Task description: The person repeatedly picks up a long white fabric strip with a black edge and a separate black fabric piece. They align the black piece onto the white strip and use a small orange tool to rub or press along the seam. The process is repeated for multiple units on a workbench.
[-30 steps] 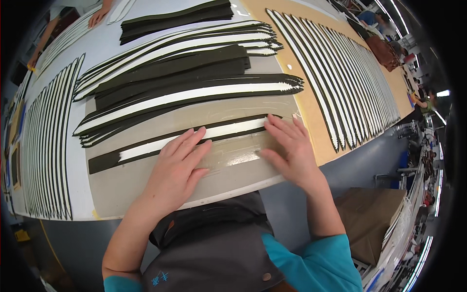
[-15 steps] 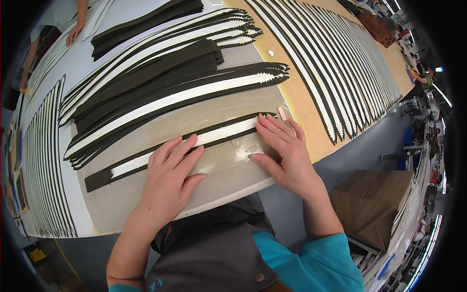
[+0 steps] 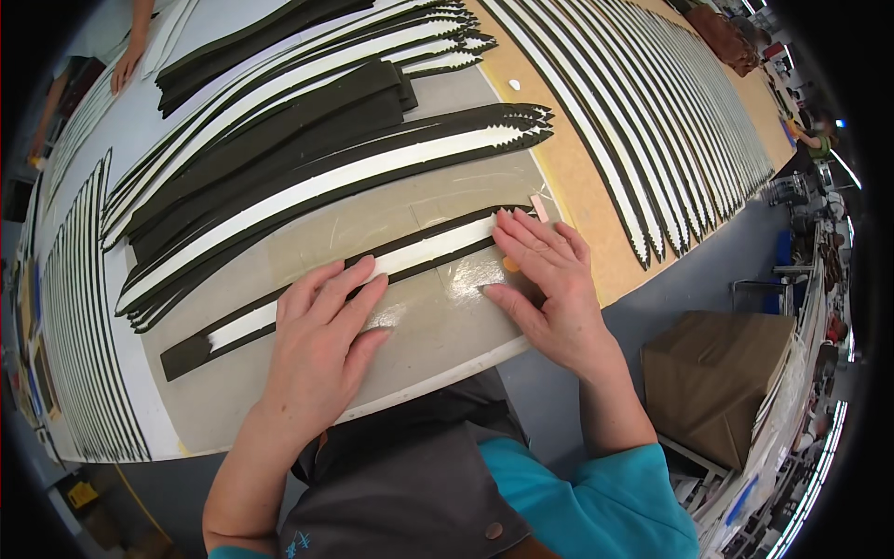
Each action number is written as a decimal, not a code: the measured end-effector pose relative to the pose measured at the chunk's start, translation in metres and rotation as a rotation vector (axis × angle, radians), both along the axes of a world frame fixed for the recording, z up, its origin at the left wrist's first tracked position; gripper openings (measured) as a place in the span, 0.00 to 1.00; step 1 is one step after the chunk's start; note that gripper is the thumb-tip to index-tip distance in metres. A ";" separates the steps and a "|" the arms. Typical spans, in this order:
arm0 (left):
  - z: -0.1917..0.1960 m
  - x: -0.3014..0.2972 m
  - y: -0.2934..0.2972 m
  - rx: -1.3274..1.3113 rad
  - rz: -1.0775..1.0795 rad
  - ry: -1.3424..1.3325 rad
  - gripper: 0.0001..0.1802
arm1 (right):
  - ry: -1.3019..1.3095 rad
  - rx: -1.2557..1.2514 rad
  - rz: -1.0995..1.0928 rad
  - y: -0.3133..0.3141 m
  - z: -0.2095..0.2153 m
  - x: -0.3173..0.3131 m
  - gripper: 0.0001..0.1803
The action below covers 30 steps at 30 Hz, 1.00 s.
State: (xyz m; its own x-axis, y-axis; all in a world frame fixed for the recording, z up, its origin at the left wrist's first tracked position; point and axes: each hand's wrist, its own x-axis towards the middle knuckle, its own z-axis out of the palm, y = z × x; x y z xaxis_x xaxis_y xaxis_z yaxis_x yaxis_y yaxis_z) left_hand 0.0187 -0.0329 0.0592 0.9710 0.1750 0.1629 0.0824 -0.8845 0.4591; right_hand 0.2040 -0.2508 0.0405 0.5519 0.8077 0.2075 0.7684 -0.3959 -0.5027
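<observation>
The black-and-white strip (image 3: 430, 249) looked like matt dark cloth with a smooth, papery white middle. Dark bands (image 3: 270, 140) behind it seemed dull and fabric-like too. Worktop (image 3: 419, 345) was slick and kinda plasticky, glossy in patches. Apron (image 3: 410, 475) was matt cloth with a metal-looking snap (image 3: 494, 531), teal sleeve (image 3: 549, 494) also cloth

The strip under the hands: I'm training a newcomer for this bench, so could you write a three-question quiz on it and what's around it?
1. Which colour runs along the middle of the strip under the left hand and right hand: a) red, b) white, c) blue?
2. True or false: the left hand is nearer the strip's all-dark end than the right hand is.
3. Fill in: in the picture, the long row of striped pieces on the tan board lies to the ___ of that strip.

Key: 1. b; 2. true; 3. right.
</observation>
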 end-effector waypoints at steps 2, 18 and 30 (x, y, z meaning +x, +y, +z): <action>0.000 0.003 0.000 0.000 0.012 0.030 0.25 | -0.006 0.004 -0.004 0.003 -0.001 -0.001 0.31; -0.029 0.040 0.014 -0.005 -0.124 -0.203 0.24 | -0.040 -0.031 0.017 0.006 0.008 0.007 0.26; -0.029 0.040 0.015 0.010 -0.166 -0.156 0.22 | -0.277 -0.163 0.106 0.045 0.040 0.046 0.24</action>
State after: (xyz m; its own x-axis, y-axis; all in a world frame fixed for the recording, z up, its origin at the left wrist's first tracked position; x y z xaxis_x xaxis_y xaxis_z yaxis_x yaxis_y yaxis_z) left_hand 0.0584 -0.0179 0.0304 0.9492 0.0127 0.3145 -0.1360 -0.8845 0.4462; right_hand 0.2500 -0.2059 0.0803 0.4035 0.8927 0.2007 0.9083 -0.3642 -0.2059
